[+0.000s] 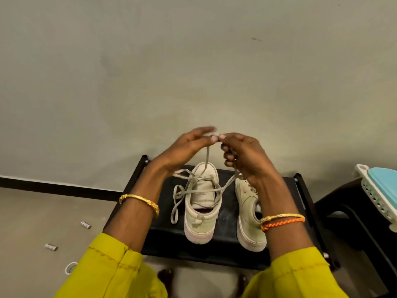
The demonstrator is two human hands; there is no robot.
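Atop a black rack (163, 231), a pale canvas shoe (200, 220) is sitting heel toward the camera, its flat woven lace (206, 155) rising to both hands. The left hand (187, 147) is pinching one strand under its thumb; the right hand (245, 155) is curling round the other, and the fingertips are nearly touching. A matching shoe (249, 224) is standing just beside. A smooth grey wall (193, 61) is rising behind, and a matte floor (43, 211) is carrying small metal cylinders (86, 225) on the left.
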